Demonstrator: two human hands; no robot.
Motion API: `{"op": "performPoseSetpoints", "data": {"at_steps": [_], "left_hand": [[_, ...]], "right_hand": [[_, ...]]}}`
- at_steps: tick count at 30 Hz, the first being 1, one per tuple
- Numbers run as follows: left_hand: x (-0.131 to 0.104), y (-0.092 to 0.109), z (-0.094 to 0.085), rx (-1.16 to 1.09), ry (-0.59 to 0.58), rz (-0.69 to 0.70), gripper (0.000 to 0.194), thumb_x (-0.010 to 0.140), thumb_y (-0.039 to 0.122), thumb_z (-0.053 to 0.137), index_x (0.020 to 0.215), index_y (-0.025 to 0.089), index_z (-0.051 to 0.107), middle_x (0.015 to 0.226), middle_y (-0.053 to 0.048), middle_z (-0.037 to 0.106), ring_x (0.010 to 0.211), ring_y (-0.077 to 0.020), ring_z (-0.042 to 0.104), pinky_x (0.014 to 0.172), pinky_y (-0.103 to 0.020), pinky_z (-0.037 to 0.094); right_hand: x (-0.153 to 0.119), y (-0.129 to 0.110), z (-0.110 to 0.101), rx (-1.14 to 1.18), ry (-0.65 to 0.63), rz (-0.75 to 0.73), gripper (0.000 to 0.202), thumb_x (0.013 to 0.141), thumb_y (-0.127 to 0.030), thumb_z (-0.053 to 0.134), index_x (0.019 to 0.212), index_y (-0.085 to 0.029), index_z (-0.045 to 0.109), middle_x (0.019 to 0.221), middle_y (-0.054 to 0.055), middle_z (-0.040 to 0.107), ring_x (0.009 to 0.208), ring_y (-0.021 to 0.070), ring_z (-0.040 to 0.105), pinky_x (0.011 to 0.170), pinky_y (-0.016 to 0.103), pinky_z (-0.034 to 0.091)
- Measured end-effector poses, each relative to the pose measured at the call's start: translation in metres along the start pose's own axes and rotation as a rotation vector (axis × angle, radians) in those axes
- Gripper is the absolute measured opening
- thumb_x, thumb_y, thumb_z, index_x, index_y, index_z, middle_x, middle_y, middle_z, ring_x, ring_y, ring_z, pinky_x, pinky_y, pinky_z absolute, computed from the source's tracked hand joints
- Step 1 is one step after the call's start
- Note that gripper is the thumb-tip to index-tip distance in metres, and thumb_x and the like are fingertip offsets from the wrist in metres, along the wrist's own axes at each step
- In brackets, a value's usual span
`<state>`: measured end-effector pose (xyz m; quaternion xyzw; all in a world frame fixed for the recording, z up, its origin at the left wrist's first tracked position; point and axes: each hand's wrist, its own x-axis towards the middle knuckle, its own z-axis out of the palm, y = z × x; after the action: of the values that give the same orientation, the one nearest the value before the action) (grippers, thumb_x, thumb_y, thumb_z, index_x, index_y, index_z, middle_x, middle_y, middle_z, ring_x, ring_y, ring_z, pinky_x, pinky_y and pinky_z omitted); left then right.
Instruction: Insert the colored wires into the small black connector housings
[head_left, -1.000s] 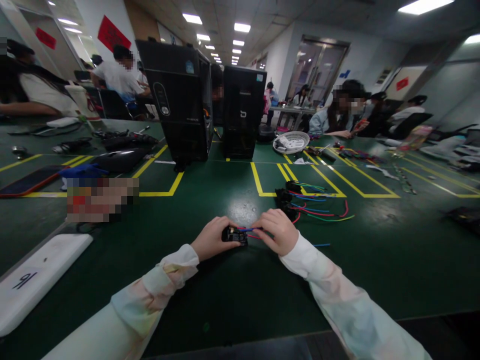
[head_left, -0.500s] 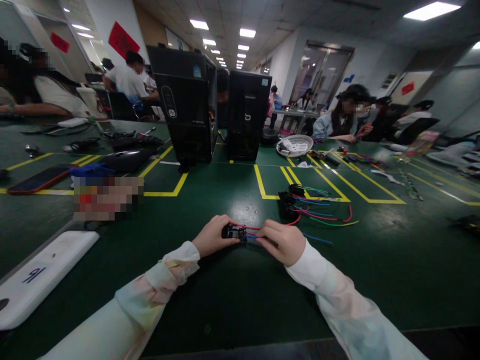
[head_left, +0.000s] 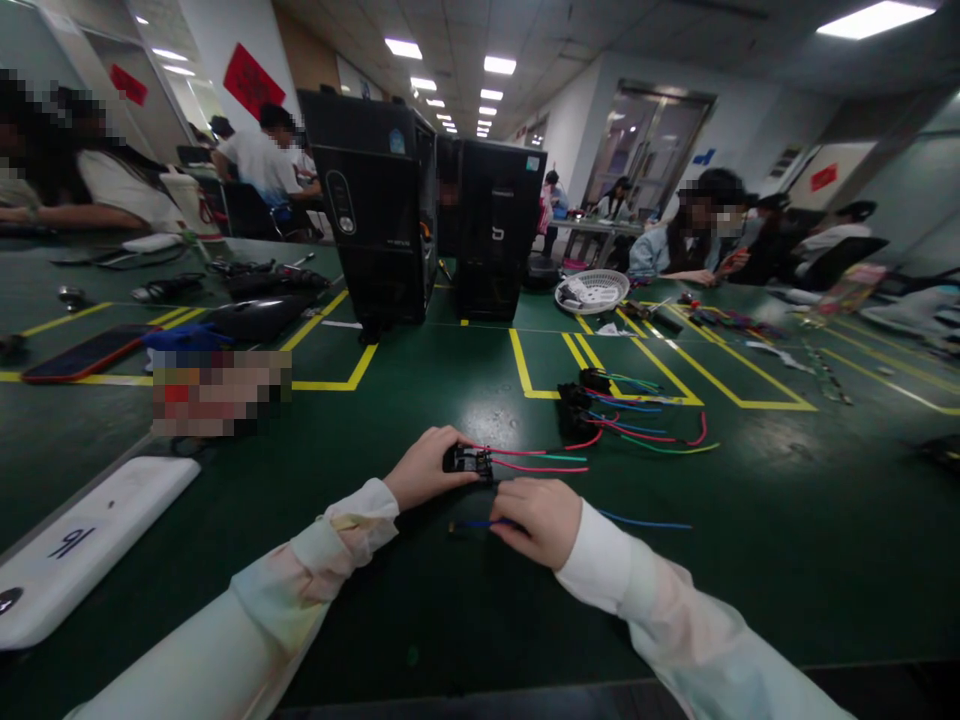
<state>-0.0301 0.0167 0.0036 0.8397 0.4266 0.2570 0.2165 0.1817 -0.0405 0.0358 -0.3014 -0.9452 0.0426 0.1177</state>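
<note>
My left hand grips a small black connector block between thumb and fingers, low over the green table. Two red wires and a green one run out of the block to the right. Pinched in my right hand is a blue wire, apart from the block; its end with a small metal tip points left, and its long tail passes under the hand to the right. Beyond the right hand lie several black connectors with red, blue and green wires.
Two black computer towers stand at the back middle. A white basket sits behind to the right. At left are a white device, a phone and a blue item. Yellow tape marks the table; other people sit around.
My right hand has moved down and slightly left, drawing the blue wire out of the block. The left hand stays in place with the block.
</note>
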Motion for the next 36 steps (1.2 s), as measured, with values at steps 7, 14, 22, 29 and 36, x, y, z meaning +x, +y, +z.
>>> {"op": "performPoseSetpoints", "data": {"at_steps": [7,14,22,29,36], "left_hand": [[0.0,0.004,-0.001,0.001,0.003,0.018,0.041,0.07,0.046,0.064,0.101,0.02,0.057,0.096,-0.004,0.057,0.091,-0.0212,0.05,0.08,-0.034,0.04],[-0.002,0.008,-0.002,0.029,0.004,0.051,0.041,0.068,0.047,0.066,0.098,0.02,0.057,0.096,-0.004,0.056,0.091,-0.0209,0.049,0.08,-0.033,0.04],[-0.003,0.01,-0.003,0.03,-0.018,0.062,0.042,0.069,0.049,0.064,0.099,0.02,0.057,0.096,-0.004,0.056,0.09,-0.0209,0.049,0.08,-0.033,0.04],[-0.002,0.008,-0.002,0.049,-0.027,0.068,0.042,0.068,0.051,0.064,0.096,0.02,0.058,0.095,-0.004,0.057,0.089,-0.0208,0.05,0.078,-0.033,0.04],[-0.003,0.009,-0.002,0.07,-0.074,0.065,0.043,0.066,0.05,0.066,0.095,0.02,0.057,0.096,-0.004,0.056,0.089,-0.0208,0.05,0.078,-0.033,0.039]], "right_hand": [[0.003,0.003,0.006,0.052,0.088,-0.028,0.022,0.082,-0.04,0.051,0.087,-0.02,0.058,0.084,0.004,0.055,0.078,0.0159,0.047,0.067,0.028,0.034],[0.002,0.029,-0.012,0.066,0.319,0.053,0.02,0.088,-0.022,0.04,0.088,-0.018,0.059,0.081,0.005,0.056,0.078,0.0164,0.047,0.069,0.029,0.033],[0.0,0.049,-0.004,-0.041,0.199,0.176,0.014,0.084,-0.028,0.051,0.089,-0.019,0.061,0.082,0.005,0.057,0.078,0.0167,0.046,0.067,0.028,0.03],[-0.002,0.043,-0.01,-0.17,0.201,0.157,0.014,0.085,-0.024,0.05,0.089,-0.021,0.063,0.08,0.003,0.057,0.077,0.0155,0.045,0.066,0.028,0.026],[-0.001,0.042,-0.015,-0.246,0.242,0.13,0.02,0.089,-0.026,0.044,0.087,-0.02,0.062,0.08,0.004,0.059,0.076,0.0155,0.045,0.067,0.029,0.026]]}}
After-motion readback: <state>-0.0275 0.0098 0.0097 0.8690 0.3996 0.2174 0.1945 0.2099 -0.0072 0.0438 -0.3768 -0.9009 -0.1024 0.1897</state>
